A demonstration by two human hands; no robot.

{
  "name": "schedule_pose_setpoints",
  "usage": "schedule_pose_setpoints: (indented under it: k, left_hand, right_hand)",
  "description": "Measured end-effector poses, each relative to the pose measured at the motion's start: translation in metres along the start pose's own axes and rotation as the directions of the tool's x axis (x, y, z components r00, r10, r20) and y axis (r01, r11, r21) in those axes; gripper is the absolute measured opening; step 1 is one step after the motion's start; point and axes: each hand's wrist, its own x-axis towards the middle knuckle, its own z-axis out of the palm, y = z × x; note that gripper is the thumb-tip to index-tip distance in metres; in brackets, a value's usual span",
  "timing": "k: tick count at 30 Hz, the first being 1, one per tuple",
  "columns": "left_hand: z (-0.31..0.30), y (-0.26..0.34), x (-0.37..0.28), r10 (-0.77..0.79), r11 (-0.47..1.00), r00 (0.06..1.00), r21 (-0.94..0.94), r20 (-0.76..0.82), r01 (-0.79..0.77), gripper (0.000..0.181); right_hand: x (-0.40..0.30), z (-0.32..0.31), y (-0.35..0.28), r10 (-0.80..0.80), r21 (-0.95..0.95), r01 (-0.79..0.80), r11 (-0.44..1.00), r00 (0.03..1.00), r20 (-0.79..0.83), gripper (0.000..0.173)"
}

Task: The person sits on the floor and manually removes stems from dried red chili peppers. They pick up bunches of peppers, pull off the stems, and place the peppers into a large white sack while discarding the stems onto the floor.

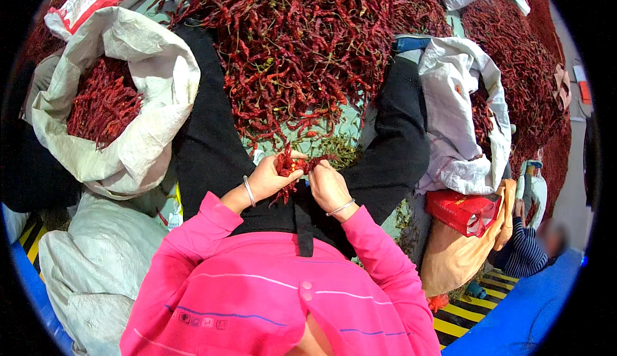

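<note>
Dried red chillies [285, 169] form a small bunch in my left hand [266, 178], with some ends poking out above and below the fingers. My right hand [329, 188] has its fingertips closed on a dark red chilli [314, 164] beside that bunch. Both hands are close together over my lap. Just beyond them lies a patch of loose green-brown stems [340, 149] on a pale sheet [349, 119]. A large heap of dried red chillies [308, 42], many with stems, spreads between and past my legs.
To the left stands an open white woven sack [164, 83] holding chillies. Another white sack [446, 95] with chillies is on the right, near a red box [460, 211] and an orange-tan cloth [450, 259]. A person in a striped sleeve [523, 247] sits at far right, near more chilli heaps [511, 66].
</note>
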Motion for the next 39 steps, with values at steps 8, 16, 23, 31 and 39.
schedule_pose_setpoints:
  k: [8, 16, 23, 31, 39]
  left_hand:
    - [0.003, -0.006, 0.001, -0.259, 0.832, 0.96, -0.529, -0.107, 0.166, 0.019]
    - [0.006, -0.022, 0.023, -0.351, 0.82, 0.888, -0.555, -0.299, 0.138, 0.018]
    - [-0.007, -0.031, 0.016, -0.492, 0.444, 0.865, -0.883, -0.099, 0.152, 0.015]
    - [-0.022, -0.031, 0.019, -0.536, 0.481, 0.839, -0.851, -0.093, 0.213, 0.012]
    - [-0.025, -0.034, 0.015, -0.626, 0.458, 0.771, -0.856, -0.12, 0.239, 0.01]
  right_hand:
    - [0.013, 0.009, 0.002, 0.241, 0.741, -0.174, 0.649, 0.97, 0.017, 0.015]
    - [0.058, 0.03, 0.018, -0.041, -0.243, -0.03, 0.97, 0.958, -0.282, 0.007]
    - [0.078, 0.013, 0.097, 0.387, 0.841, -0.052, 0.539, 0.902, -0.192, 0.009]
    - [0.09, -0.028, 0.104, -0.157, -0.372, 0.161, 0.914, 0.987, 0.041, 0.027]
    - [0.139, 0.032, 0.11, -0.004, -0.306, -0.07, 0.949, 0.972, -0.233, 0.02]
